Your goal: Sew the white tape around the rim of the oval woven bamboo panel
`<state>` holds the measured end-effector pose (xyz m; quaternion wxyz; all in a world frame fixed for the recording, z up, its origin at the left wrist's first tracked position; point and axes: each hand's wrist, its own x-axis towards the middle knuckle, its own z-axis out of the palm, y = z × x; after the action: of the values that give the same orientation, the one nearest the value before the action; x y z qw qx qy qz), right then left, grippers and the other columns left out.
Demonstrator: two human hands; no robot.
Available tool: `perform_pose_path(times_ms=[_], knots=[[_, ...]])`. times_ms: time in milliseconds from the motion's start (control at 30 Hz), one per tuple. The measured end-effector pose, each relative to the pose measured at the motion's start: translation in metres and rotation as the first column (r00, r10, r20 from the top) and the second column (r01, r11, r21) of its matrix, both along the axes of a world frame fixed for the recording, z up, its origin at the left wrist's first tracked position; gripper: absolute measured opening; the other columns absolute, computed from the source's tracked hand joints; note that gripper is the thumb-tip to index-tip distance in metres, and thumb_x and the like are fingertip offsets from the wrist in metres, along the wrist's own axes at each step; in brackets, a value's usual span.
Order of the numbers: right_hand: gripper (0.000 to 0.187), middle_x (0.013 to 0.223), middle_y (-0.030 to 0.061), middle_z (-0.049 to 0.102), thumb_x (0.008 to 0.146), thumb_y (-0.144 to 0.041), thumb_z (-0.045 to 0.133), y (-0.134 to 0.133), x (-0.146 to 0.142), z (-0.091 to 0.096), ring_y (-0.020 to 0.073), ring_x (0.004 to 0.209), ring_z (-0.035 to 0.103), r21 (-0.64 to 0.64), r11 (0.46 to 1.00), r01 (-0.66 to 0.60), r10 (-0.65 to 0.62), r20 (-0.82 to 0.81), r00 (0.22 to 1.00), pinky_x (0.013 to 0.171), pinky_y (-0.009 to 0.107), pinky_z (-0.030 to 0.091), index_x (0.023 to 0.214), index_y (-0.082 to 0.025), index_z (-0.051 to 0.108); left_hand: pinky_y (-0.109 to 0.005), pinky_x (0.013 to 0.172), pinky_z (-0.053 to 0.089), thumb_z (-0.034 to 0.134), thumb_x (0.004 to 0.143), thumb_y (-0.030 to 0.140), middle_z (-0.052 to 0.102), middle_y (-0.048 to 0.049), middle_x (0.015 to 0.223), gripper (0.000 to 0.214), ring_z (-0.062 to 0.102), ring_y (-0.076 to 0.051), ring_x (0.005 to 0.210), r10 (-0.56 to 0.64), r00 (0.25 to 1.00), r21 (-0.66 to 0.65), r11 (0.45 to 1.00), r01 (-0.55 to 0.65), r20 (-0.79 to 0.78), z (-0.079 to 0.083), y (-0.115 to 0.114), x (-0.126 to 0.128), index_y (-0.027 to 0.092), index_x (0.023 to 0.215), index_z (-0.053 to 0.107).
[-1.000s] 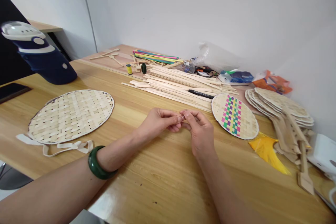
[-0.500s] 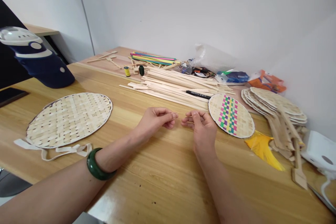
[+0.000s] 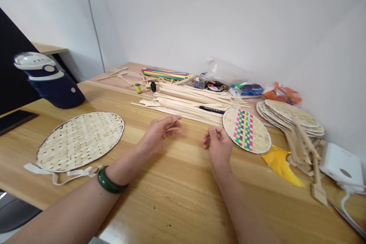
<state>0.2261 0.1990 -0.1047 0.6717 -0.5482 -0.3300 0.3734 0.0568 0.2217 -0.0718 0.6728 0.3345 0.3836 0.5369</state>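
Observation:
My left hand (image 3: 159, 132), with a green bangle (image 3: 110, 183) on its wrist, is raised over the table with thumb and fingers apart, and I see nothing in it. To its right, my right hand (image 3: 219, 146) has thumb and fingertips pinched together; whatever they hold, if anything, is too small to make out. Left of my hands lies a woven bamboo fan panel (image 3: 81, 141) with dark stitching along part of its rim and a loose white ribbon (image 3: 71, 176) at its lower edge. Close to my right hand rests a fan with coloured strips (image 3: 247, 131).
Pale bamboo strips (image 3: 185, 97) and a black marker (image 3: 211, 109) lie behind my hands. Two thread spools (image 3: 138, 88) stand farther back. At right are stacked fans (image 3: 294, 113), a yellow tassel (image 3: 281, 166) and a white device (image 3: 341, 166). A blue bottle (image 3: 58, 87) stands left.
My hands have moved apart, the left one shifting left and its fingers spreading. The right fingers have curled in more. The view has tilted slightly, so the table sits lower.

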Motion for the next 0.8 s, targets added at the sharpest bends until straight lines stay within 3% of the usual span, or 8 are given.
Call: perform_pose_path(times_ms=[167,467,667,800], knots=[[0.023,0.057,-0.0054,0.056,0.070,-0.038,0.065,0.002,0.003,-0.004,0.0084,0.041,0.052,-0.017,1.000,0.018,-0.018,0.003,1.000,0.033,0.017,0.039,0.070,-0.018,0.053,-0.022,0.065,0.057,0.064,0.075,0.015,0.073,-0.0038,0.092,0.012,0.066,-0.010,0.065,0.050,0.990,-0.096,0.995,-0.038,0.132,0.008,0.008,-0.009,0.015,0.063,0.065],[0.020,0.054,-0.0056,0.054,0.073,-0.036,0.063,0.001,-0.001,-0.003,0.0079,0.039,0.046,-0.010,1.000,0.020,-0.019,0.077,0.997,0.035,0.019,0.034,0.069,-0.019,0.052,-0.019,0.062,0.058,0.054,0.082,0.010,0.076,-0.0048,0.083,0.021,0.069,-0.010,0.063,0.122,0.939,-0.169,0.983,-0.070,0.321,0.024,0.010,-0.018,0.014,0.063,0.063],[0.018,0.051,-0.0071,0.050,0.075,-0.035,0.060,0.004,0.007,-0.009,0.0098,0.043,0.044,0.008,0.993,0.119,-0.119,0.140,0.983,0.040,0.021,0.033,0.072,-0.020,0.051,-0.018,0.063,0.059,0.049,0.088,0.009,0.075,-0.0035,0.077,0.025,0.070,-0.009,0.063,0.209,0.877,-0.172,0.974,-0.147,0.433,0.029,0.016,-0.027,0.013,0.068,0.063],[0.019,0.057,-0.0046,0.054,0.076,-0.037,0.060,0.010,0.016,-0.017,0.0119,0.050,0.049,0.028,0.974,0.225,-0.226,0.174,0.958,0.046,0.023,0.037,0.074,-0.020,0.053,-0.018,0.061,0.060,0.041,0.092,0.008,0.074,-0.0044,0.070,0.032,0.071,-0.010,0.062,0.245,0.845,-0.181,0.967,-0.178,0.476,0.029,0.018,-0.031,0.011,0.069,0.062]])
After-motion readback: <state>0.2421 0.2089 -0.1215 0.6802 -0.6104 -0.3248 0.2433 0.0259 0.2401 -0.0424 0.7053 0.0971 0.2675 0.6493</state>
